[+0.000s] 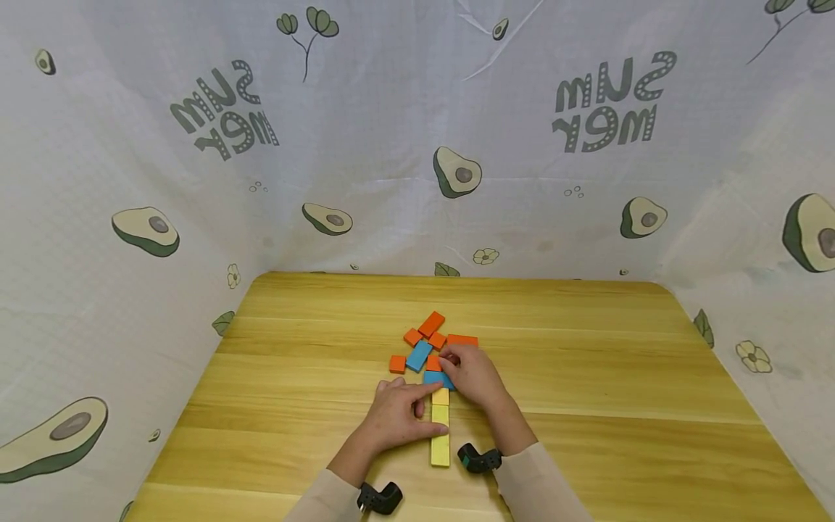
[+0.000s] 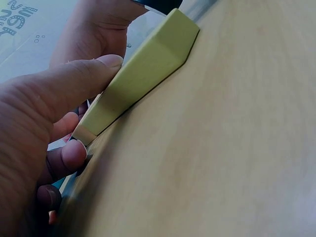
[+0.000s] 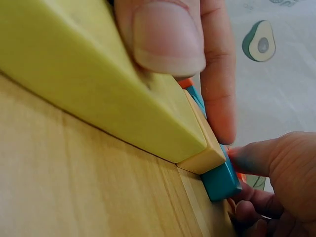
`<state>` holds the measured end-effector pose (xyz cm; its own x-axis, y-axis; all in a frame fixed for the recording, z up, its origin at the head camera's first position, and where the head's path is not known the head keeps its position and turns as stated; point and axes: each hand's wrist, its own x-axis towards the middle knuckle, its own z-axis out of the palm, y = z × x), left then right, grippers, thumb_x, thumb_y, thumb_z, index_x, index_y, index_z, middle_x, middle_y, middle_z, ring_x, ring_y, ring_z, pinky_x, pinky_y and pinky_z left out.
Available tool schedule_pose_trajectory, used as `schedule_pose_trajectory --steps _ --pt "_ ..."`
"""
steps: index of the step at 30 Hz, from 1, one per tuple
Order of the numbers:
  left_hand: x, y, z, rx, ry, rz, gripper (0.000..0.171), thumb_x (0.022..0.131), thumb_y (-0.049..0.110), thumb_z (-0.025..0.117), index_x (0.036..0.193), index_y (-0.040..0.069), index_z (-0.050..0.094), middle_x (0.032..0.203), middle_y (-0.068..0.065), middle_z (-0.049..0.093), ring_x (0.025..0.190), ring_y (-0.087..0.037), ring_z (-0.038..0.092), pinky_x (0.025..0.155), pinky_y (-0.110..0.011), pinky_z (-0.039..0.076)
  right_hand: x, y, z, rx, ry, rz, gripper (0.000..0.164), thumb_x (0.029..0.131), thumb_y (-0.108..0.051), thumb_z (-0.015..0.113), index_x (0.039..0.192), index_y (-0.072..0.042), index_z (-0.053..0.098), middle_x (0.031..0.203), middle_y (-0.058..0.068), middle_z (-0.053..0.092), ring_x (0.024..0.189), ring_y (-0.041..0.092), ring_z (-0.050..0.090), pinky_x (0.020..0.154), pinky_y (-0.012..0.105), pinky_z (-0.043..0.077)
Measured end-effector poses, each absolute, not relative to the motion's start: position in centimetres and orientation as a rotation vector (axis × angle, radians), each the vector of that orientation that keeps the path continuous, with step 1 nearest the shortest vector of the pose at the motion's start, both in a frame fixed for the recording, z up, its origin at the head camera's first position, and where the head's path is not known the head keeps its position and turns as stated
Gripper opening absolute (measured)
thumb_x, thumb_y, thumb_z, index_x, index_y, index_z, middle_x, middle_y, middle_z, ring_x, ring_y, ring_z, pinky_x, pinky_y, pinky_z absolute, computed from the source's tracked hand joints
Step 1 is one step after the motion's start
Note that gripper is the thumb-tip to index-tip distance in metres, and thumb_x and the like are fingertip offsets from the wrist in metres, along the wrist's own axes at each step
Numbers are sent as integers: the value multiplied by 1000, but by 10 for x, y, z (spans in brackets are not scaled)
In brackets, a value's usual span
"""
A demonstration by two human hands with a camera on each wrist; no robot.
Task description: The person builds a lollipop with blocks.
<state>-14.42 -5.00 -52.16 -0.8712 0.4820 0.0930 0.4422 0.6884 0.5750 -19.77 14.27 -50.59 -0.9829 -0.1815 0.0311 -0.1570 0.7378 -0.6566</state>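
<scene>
Yellow block (image 3: 74, 64) nearest my right-wrist camera (image 1: 479, 459) | left hand (image 1: 394, 415): thumb on it, forefinger straight, gripping nothing, likely to steady it | right hand (image 1: 472, 373): pinches orange block (image 1: 433, 363) beyond it, against blue block (image 1: 432, 378), I judge for alignment

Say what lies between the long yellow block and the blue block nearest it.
A small pale-orange block lies between the long yellow block and that blue block, as the head and right wrist views show.
</scene>
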Motion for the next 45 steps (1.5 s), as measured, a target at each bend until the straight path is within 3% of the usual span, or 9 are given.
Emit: schedule_pose_trajectory --steps 28,45 --pt "-145 -49 -524 776 2834 922 73 77 65 79 141 33 63 67 23 47 66 -1 33 74 -26 24 -196 138 -507 -254 2909 -1056 12 99 -27 69 103 -17 73 88 -2 68 74 12 57 70 34 48" --pt "-145 -48 -524 770 2827 933 73 77 65 80 141 33 63 67 23 47 67 -1 34 75 -27 24 -196 139 -508 -277 2898 -1061 16 97 -29 71 107 -17 74 89 -3 70 80 12 61 75 38 52"
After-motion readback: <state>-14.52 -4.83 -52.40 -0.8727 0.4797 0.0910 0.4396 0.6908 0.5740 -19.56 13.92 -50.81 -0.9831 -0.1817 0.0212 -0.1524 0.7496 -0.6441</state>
